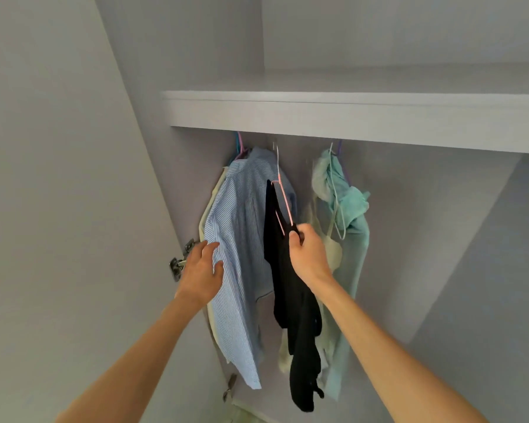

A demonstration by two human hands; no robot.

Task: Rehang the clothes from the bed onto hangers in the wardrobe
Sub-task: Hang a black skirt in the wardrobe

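The right hand [307, 254] pinches the lower end of a pink hanger [284, 196] carrying a black garment [290, 300], which hangs just below the fingers [293, 239] inside the wardrobe [440, 209]. The left hand [202, 270], fingers spread and relaxed, touches a blue striped shirt [242, 239] hanging beside it. A mint green garment [348, 209] hangs to the right. A pale shelf [318, 114] runs above the clothes.

Pale grey wardrobe shelf [348, 114] above hangers with striped shirt [239, 254], black garment [290, 300], mint garment [348, 209].
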